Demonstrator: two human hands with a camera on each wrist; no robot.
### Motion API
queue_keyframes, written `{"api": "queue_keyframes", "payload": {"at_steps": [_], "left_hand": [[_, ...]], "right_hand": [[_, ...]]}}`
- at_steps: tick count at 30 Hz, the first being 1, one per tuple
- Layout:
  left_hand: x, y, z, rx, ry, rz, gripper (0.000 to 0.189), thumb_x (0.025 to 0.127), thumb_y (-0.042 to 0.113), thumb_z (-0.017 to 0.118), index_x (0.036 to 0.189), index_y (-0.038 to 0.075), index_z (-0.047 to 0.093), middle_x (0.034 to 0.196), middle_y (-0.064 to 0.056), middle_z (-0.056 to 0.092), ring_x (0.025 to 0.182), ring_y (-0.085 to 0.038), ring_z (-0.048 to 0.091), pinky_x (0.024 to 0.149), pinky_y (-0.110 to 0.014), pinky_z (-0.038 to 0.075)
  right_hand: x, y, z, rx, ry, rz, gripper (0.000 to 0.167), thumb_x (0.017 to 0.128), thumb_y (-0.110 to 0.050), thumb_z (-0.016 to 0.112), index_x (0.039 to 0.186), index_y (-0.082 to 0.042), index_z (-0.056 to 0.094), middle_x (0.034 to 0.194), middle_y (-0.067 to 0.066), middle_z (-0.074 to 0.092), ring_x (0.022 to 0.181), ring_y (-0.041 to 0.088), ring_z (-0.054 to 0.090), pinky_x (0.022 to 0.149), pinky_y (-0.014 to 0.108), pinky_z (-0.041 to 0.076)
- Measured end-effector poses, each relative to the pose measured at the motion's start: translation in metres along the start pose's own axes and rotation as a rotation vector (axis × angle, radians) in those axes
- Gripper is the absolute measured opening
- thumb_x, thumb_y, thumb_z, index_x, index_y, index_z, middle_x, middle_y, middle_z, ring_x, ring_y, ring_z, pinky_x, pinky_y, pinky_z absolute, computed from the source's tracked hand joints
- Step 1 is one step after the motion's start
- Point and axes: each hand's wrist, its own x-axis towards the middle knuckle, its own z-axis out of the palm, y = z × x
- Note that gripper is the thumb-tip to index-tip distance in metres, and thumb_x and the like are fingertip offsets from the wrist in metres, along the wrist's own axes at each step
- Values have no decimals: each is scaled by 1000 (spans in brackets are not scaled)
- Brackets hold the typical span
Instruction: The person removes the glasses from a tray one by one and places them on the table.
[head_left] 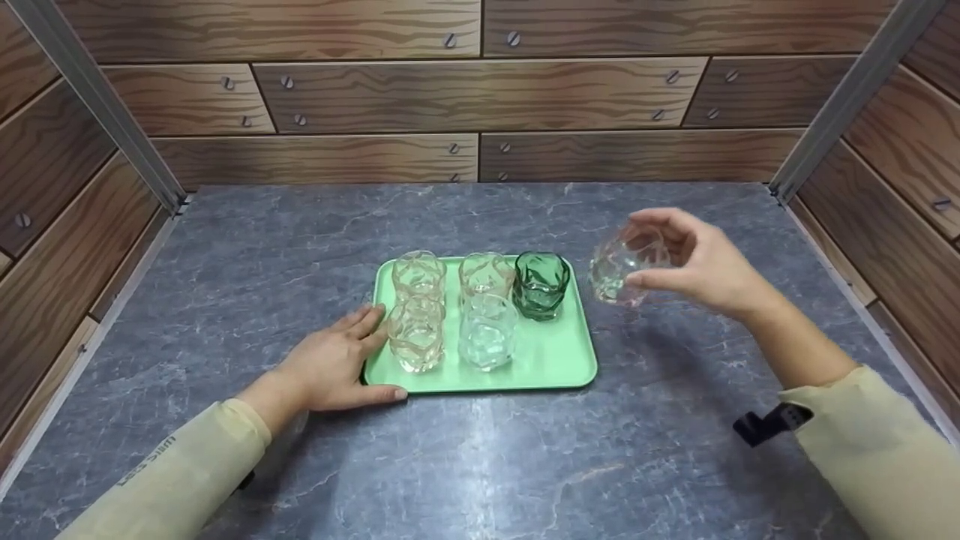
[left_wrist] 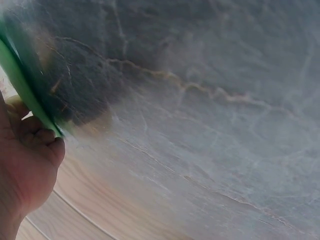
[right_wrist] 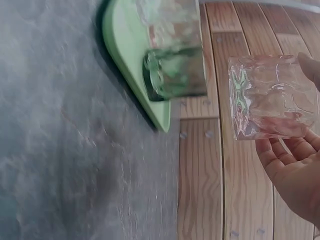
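My right hand grips a clear, faintly pink glass tumbler between thumb and fingers, raised over the table to the right of a light green tray. The right wrist view shows that tumbler lying sideways in the picture, the fingers round its rim end. My left hand holds the tray's front left corner, thumb along the front edge and fingers against the left side. On the tray stand a dark green tumbler at the back right and several clear or pale tumblers in two rows.
The tray lies on a grey marble-patterned table. Wood-patterned panels close off the back and both sides, with metal posts at the back corners. The tray's front right part, before the green tumbler, is bare.
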Motion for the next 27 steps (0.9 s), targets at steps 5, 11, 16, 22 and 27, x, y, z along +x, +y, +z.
{"api": "queue_keyframes", "payload": {"at_steps": [5, 11, 16, 22, 27], "left_hand": [[2, 0, -2, 0, 0, 6, 115, 90, 88, 50, 163, 1, 36, 170, -26, 25, 157, -45, 25, 121, -57, 35], [2, 0, 0, -2, 2, 10, 114, 90, 87, 51, 162, -1, 38, 170, -26, 25, 157, -45, 26, 121, -56, 36], [1, 0, 2, 1, 0, 12, 115, 90, 88, 50, 162, 0, 38, 170, -26, 25, 156, -45, 26, 120, -56, 36], [0, 0, 1, 5, 0, 14, 114, 90, 88, 50, 163, 0, 38, 170, -26, 25, 156, -45, 26, 122, -56, 34], [0, 0, 0, 2, 1, 8, 114, 90, 87, 51, 163, 0, 38, 170, -26, 25, 157, -45, 26, 122, -56, 34]], "right_hand": [[19, 17, -9, 37, 58, 62, 74, 86, 1, 86, 151, 1, 51, 130, 15, 68, 111, 19, 67, 87, 22, 58], [41, 43, -9, 44, 57, 137, 76, 90, -7, 86, 155, 0, 46, 140, 21, 62, 119, 18, 63, 90, 21, 57], [55, 62, -6, 33, 37, 164, 79, 92, -9, 84, 158, 1, 42, 146, 24, 58, 126, 25, 58, 93, 18, 52], [68, 79, 0, 59, 25, 201, 82, 92, -8, 84, 160, 1, 38, 151, 24, 54, 132, 32, 54, 94, 18, 52], [76, 91, 6, 49, 30, 225, 83, 92, -9, 83, 161, 1, 38, 151, 24, 54, 134, 35, 53, 93, 18, 51]]}}
